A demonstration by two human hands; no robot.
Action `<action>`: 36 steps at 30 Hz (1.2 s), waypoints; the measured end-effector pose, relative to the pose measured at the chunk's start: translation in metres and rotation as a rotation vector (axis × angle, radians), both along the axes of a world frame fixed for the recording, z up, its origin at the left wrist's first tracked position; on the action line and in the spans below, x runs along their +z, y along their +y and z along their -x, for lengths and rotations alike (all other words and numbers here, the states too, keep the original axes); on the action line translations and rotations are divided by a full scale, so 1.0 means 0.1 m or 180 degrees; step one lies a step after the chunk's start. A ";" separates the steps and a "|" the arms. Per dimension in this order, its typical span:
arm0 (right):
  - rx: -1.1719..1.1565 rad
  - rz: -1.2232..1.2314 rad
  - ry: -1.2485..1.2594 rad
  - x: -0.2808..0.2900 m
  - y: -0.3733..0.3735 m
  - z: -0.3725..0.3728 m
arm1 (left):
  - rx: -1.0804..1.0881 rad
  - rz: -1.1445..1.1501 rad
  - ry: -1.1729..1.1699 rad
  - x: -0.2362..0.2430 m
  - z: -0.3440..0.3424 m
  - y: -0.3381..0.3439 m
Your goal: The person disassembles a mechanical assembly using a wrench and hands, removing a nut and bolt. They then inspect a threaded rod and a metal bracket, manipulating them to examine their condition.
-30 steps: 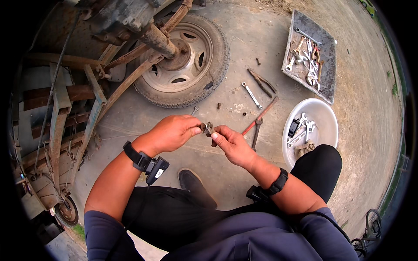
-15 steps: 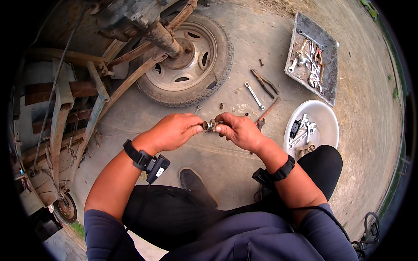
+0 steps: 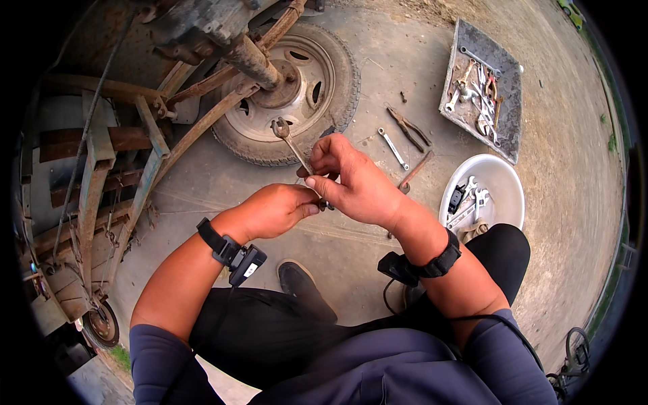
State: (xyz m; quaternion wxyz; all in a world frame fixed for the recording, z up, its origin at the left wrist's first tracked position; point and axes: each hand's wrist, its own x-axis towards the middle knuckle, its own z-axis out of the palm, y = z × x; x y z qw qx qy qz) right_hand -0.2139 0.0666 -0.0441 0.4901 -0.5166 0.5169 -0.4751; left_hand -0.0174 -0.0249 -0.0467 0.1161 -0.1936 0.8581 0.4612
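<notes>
My right hand point(image 3: 347, 179) is closed around the shaft of a wrench point(image 3: 294, 148), whose jaw end points up and to the left, in front of the tyre. Just below it, my left hand point(image 3: 273, 210) is closed, thumb and fingers pinching a small metal piece point(image 3: 326, 205) that is mostly hidden. The two hands almost meet, with the right one higher and overlapping the left fingertips.
A large wheel point(image 3: 324, 128) lies beneath a rusty axle and frame. On the ground rest pliers point(image 3: 408, 129), a combination wrench point(image 3: 393, 148) and a red-handled tool point(image 3: 415, 171). To the right stand a grey tray point(image 3: 511, 121) of tools and a white basin point(image 3: 517, 196) holding wrenches.
My right hand has moved up off the small metal piece both hands were holding and now has a wrench raised in it. My left hand has stayed nearly in place.
</notes>
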 end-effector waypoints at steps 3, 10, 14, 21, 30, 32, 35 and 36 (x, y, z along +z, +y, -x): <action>0.0331 0.0538 0.1087 0.30 0.06 -0.08 | 0.0216 0.0076 0.0201 -0.05 -0.04 0.01; 0.0446 0.1358 0.2580 0.36 0.52 -0.25 | 0.0194 0.0154 0.0269 -0.03 -0.03 -0.07; 0.0469 0.0957 0.2780 0.23 0.83 -0.33 | 0.0241 0.0268 0.0396 -0.01 -0.01 -0.06; 0.0189 0.0280 0.1236 -0.03 0.94 -0.38 | 0.0306 0.0302 0.0430 0.01 -0.01 -0.07; -0.0324 -0.0977 -0.0722 -0.67 1.00 -0.47 | 0.0106 0.0324 0.0402 -0.02 0.00 -0.09; -0.0308 -0.0954 -0.0633 -0.62 0.92 -0.43 | 0.0157 0.0286 0.0433 -0.02 -0.02 -0.07; -0.0063 -0.0775 0.0330 -0.62 0.80 -0.26 | 0.0136 0.0235 0.0362 0.03 -0.02 -0.07; -0.0082 -0.0471 0.0733 -0.69 0.75 -0.18 | 0.0107 0.0218 0.0321 0.05 -0.01 -0.07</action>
